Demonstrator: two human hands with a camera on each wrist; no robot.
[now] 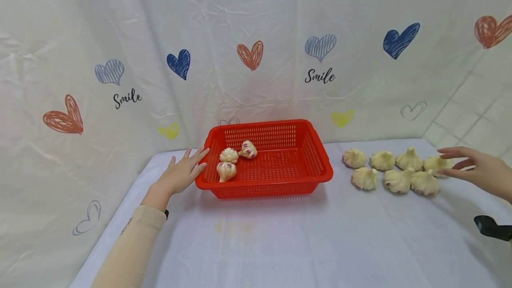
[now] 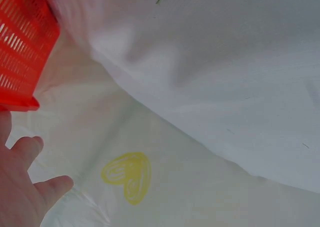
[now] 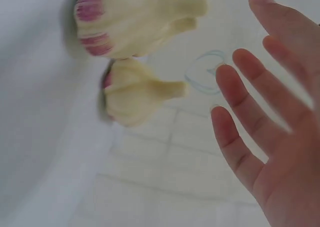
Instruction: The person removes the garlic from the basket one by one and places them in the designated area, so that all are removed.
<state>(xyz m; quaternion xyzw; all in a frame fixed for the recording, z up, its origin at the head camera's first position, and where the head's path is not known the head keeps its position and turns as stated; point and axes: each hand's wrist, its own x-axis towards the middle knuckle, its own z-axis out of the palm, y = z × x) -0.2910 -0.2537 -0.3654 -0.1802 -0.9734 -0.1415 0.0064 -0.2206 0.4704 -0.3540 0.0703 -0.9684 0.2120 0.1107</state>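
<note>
A red plastic basket [image 1: 276,187] stands at the back of the table, with three garlic bulbs [image 1: 226,171] in its left part. My left hand [image 1: 182,174] rests on the basket's left rim, its fingers spread and fairly straight. On the right side of the table lie several more garlic bulbs [image 1: 398,180] in two rows. My right hand [image 1: 476,168] hovers beside the rightmost of them, thumb and fingers apart. In the right wrist view, a garlic bulb [image 3: 132,92] sits a little away from the fingertips [image 3: 230,79], and the hand holds nothing.
A white cloth [image 1: 280,243] covers the table. Behind it hangs a pale curtain [image 1: 280,88] printed with hearts and the word Smile. A dark object [image 1: 492,228], apparently a strap end near the right wrist, shows at the right edge.
</note>
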